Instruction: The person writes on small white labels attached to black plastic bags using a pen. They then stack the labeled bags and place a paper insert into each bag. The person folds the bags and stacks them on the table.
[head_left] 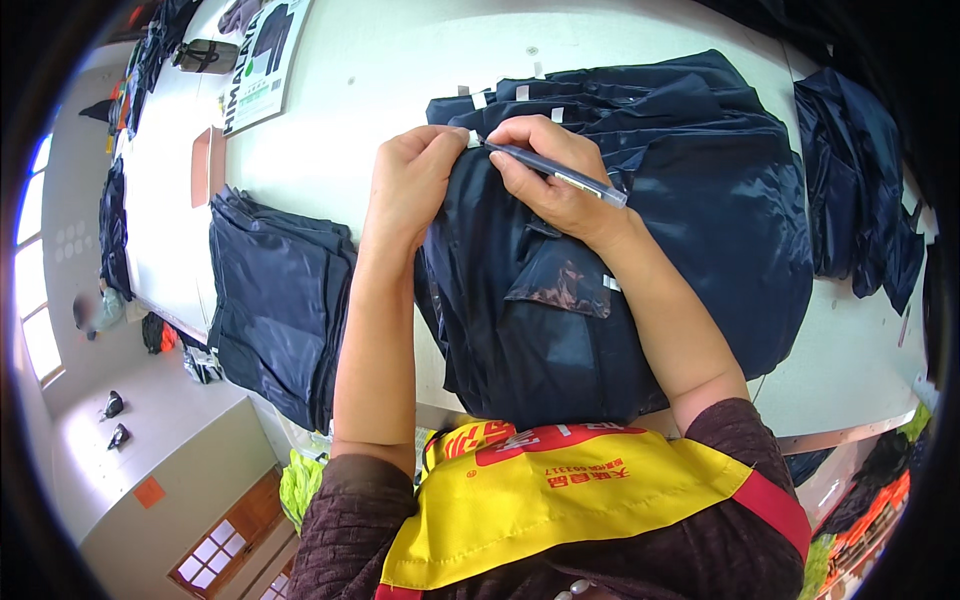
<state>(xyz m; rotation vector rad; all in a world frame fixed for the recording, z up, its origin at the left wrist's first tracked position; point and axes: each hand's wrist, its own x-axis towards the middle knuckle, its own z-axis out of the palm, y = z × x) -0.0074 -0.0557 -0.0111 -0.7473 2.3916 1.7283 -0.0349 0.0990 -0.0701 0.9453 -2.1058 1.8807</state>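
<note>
My left hand (412, 185) pinches a small white label (474, 139) at the far edge of a dark navy garment. In my right hand (565, 165) is a dark-barrelled pen (590, 186), its tip touching or very close to that label. Under both hands lies a broad pile of shiny navy garments (715, 215), with several more white labels (557, 115) sticking out along its far edge. A glossy, see-through-looking patch (565, 287) shows on the top garment below my right wrist. Left of my left forearm, a second stack of folded navy pieces (275, 300) hangs over the table's near edge.
More navy garments (850, 180) lie at the right of the white table (390, 65). Far left are a printed sheet with a jacket picture (266, 62), a dark bottle (207, 56) and a pinkish box-like piece (208, 165). Bright yellow-green cloth (301, 488) sits below the table edge.
</note>
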